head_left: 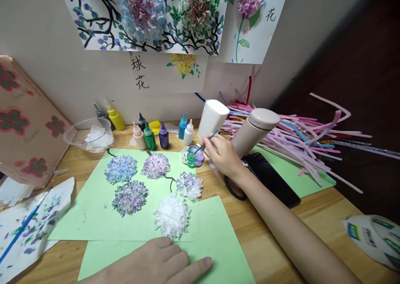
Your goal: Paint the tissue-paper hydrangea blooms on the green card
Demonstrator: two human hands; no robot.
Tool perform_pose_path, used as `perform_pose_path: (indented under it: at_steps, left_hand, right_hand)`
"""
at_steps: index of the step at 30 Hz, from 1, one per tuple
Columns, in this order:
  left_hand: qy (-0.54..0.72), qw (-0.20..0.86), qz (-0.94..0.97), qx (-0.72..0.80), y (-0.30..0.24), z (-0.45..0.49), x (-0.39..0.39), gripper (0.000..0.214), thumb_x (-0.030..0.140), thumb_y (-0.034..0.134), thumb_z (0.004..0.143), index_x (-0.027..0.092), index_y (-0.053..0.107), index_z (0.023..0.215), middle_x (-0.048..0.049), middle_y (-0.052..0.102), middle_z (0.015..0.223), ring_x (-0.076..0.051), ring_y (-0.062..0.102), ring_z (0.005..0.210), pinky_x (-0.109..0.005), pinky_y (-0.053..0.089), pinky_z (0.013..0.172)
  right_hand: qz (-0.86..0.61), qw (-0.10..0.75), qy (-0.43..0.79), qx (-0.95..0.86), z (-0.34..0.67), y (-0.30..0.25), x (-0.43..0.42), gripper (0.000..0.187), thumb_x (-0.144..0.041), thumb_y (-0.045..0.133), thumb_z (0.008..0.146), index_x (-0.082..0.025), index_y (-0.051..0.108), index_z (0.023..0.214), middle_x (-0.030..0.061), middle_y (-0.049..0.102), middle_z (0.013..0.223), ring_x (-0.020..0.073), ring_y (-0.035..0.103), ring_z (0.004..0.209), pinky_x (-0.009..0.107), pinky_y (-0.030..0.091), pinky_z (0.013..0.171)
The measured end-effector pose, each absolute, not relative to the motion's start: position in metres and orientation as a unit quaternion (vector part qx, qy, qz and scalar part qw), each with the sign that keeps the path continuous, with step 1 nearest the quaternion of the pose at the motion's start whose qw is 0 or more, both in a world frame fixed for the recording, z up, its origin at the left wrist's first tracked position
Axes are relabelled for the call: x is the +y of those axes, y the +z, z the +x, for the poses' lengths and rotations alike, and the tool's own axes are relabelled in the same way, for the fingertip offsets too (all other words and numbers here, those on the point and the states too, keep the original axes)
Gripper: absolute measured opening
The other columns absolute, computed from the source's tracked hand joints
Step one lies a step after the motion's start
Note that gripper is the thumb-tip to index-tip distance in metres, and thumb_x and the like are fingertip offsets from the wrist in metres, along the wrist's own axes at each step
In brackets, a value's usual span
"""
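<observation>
A thin blue paintbrush (213, 134) is pinched in my right hand (223, 154), its tip down at a flower-shaped paint palette (190, 159) stained green and purple. My left hand (156, 260) rests on the green paper (223, 238) with the index finger stretched out and nothing held. Just beyond its knuckles lies a white crumpled-paper flower (172, 216). Behind that is a half-coloured white and purple paper flower (189, 186). Further left lie a blue flower (121, 168), a pale purple flower (155, 165) and a darker purple flower (130, 197).
Several paint bottles (150, 137) line the wall. A white cup (212, 119), a beige thermos (254, 131), a black phone (271, 179) and many pipe cleaners (300, 136) stand or lie right. Another brush (23, 225) rests on paint-marked paper (59, 202) at left.
</observation>
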State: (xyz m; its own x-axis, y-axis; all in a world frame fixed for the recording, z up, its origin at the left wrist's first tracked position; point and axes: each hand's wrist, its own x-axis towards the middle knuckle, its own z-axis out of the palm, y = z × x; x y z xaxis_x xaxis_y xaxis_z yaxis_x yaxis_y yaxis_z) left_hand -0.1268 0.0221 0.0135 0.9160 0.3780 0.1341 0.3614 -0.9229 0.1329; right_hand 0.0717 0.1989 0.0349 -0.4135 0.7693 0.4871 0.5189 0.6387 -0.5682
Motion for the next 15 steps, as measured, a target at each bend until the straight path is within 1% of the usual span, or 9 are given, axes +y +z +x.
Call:
perform_pose_path:
  at_steps: [5, 8, 10, 13, 15]
  left_hand:
    - [0.062, 0.059, 0.979, 0.184, 0.0133, -0.1261, 0.0225, 0.051, 0.013, 0.057, 0.087, 0.008, 0.038, 0.134, 0.0008, 0.064, 0.074, -0.012, 0.058, 0.059, -0.027, 0.043, 0.056]
    - [0.058, 0.061, 0.978, 0.189, 0.0126, -0.1253, 0.0227, 0.052, 0.014, 0.058, 0.086, 0.008, 0.038, 0.133, 0.0004, 0.065, 0.074, -0.012, 0.058, 0.06, -0.027, 0.043, 0.057]
    - [0.062, 0.061, 0.977, 0.194, 0.0118, -0.1248, 0.0226, 0.052, 0.014, 0.057, 0.086, 0.008, 0.038, 0.133, 0.0003, 0.064, 0.074, -0.013, 0.058, 0.06, -0.028, 0.043, 0.057]
    - [0.066, 0.064, 0.977, 0.194, 0.0097, -0.1251, 0.0222, 0.048, 0.014, 0.056, 0.086, 0.008, 0.04, 0.132, 0.0001, 0.064, 0.075, -0.014, 0.057, 0.06, -0.029, 0.042, 0.055]
    - [0.076, 0.069, 0.977, 0.189, 0.0079, -0.1259, 0.0219, 0.043, 0.014, 0.055, 0.087, 0.008, 0.044, 0.128, -0.0005, 0.064, 0.076, -0.015, 0.056, 0.06, -0.03, 0.042, 0.054]
  right_hand:
    - [-0.393, 0.348, 0.174, -0.833, 0.0722, 0.0382, 0.1984, 0.025, -0.023, 0.039, 0.092, -0.018, 0.058, 0.076, 0.0061, 0.063, 0.083, 0.0185, 0.059, 0.083, 0.029, 0.043, 0.078]
    - [-0.399, 0.372, 0.172, -0.82, 0.0709, 0.0408, 0.1958, 0.025, -0.023, 0.038, 0.093, -0.019, 0.057, 0.076, 0.0056, 0.063, 0.084, 0.018, 0.059, 0.085, 0.029, 0.043, 0.079]
    - [-0.393, 0.366, 0.174, -0.825, 0.0698, 0.0411, 0.1943, 0.025, -0.023, 0.038, 0.093, -0.019, 0.057, 0.077, 0.0055, 0.063, 0.084, 0.0177, 0.059, 0.084, 0.028, 0.043, 0.078]
    - [-0.369, 0.343, 0.167, -0.847, 0.0688, 0.0389, 0.1939, 0.026, -0.022, 0.038, 0.093, -0.018, 0.057, 0.076, 0.0059, 0.063, 0.083, 0.018, 0.059, 0.083, 0.03, 0.043, 0.078]
    - [-0.371, 0.36, 0.162, -0.841, 0.0688, 0.037, 0.1946, 0.026, -0.023, 0.037, 0.093, -0.018, 0.057, 0.077, 0.0061, 0.062, 0.083, 0.0182, 0.059, 0.083, 0.03, 0.043, 0.078]
